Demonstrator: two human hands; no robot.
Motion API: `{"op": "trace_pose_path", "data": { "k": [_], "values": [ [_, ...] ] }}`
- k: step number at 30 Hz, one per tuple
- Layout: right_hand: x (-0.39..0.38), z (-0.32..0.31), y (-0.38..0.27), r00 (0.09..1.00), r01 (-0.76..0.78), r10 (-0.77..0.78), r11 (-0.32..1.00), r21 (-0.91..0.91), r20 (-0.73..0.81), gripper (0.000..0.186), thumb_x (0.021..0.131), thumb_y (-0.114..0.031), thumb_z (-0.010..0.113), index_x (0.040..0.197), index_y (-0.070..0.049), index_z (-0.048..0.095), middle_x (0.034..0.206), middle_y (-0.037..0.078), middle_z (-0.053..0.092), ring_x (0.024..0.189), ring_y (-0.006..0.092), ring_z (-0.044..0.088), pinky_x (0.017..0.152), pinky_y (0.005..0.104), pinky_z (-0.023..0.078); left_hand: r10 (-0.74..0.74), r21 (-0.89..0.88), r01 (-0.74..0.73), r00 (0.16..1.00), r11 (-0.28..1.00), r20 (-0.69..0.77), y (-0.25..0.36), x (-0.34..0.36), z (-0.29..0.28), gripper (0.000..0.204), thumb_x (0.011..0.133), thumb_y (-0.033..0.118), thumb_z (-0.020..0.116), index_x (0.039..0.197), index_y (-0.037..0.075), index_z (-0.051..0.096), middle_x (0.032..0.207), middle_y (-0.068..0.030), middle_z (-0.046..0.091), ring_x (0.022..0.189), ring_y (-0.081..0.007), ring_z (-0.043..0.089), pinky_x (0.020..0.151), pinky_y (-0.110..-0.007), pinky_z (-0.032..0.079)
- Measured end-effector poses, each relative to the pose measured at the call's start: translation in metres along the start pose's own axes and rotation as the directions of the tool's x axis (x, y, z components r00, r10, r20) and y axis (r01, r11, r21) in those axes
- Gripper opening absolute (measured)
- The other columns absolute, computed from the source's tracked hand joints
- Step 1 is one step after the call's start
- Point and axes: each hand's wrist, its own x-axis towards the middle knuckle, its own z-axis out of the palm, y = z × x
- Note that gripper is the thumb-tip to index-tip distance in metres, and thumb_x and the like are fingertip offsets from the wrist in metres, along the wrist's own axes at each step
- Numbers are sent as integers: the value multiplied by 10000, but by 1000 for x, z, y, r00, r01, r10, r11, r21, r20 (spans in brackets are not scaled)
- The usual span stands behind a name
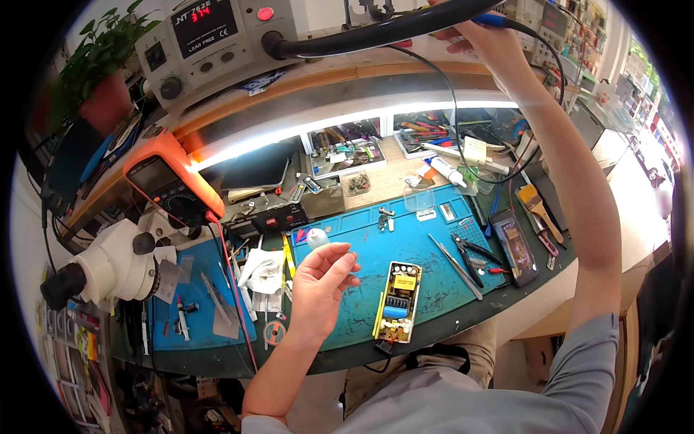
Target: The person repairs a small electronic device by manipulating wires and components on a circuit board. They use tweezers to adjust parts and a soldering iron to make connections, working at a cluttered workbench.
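Observation:
My left hand (pixel 327 288) is raised over the near left part of the blue work mat (pixel 354 311). Its thumb and fingers are pinched together, and whatever may be between them is too small to make out. Just beyond the fingertips is a small whitish round thing (pixel 316 237). Right of this hand lies a power supply board (pixel 396 304) with a blue capacitor and yellow parts. My right hand (pixel 470 40) reaches up to the shelf at the far right. It is closed around a blue-handled soldering iron (pixel 489 20); a thick black hose hides the tip and some fingers.
Tweezers (pixel 455 266), cutters (pixel 468 260) and an opened phone (pixel 515 247) lie at the right. An orange multimeter (pixel 173 181) and a white microscope (pixel 108 264) stand left. The black hose (pixel 376 37) runs from a soldering station (pixel 217 36) across the top.

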Motion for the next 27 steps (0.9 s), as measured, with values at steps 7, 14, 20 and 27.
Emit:
{"op": "trace_pose_path", "data": {
  "k": [7,14,20,27],
  "values": [
    [23,-6,5,979,193,-175,960,-203,101,302,996,-276,663,1155,-30,736,848,68,731,796,64,692,649,168,538,-18,-34,18,1000,999,-4,2,-2,0,144,957,25,665,1095,61,678,1003,-35,692,913,-143,676,736,-270,572],
    [30,1,-14,973,125,-83,974,-189,216,256,927,-153,696,1127,5,718,865,15,745,648,64,613,548,223,477,-16,-37,15,1000,999,-13,1,-2,-5,120,962,40,673,1079,22,687,1019,-78,721,928,-167,700,742,-288,573],
    [30,1,-13,972,159,-97,942,-294,216,225,912,-157,703,1106,-52,744,923,0,753,723,76,647,566,237,507,-18,-38,19,1000,999,26,2,-4,-7,123,967,26,653,1082,70,667,1043,-57,710,949,-167,696,744,-282,576],
    [27,-10,-7,977,157,-117,961,-226,181,197,890,-199,735,992,-33,764,892,65,744,690,109,658,570,260,532,-18,-26,19,1000,999,10,1,-5,-7,141,960,33,668,1095,74,662,1018,-52,708,942,-166,699,741,-276,574]
  ]
}}
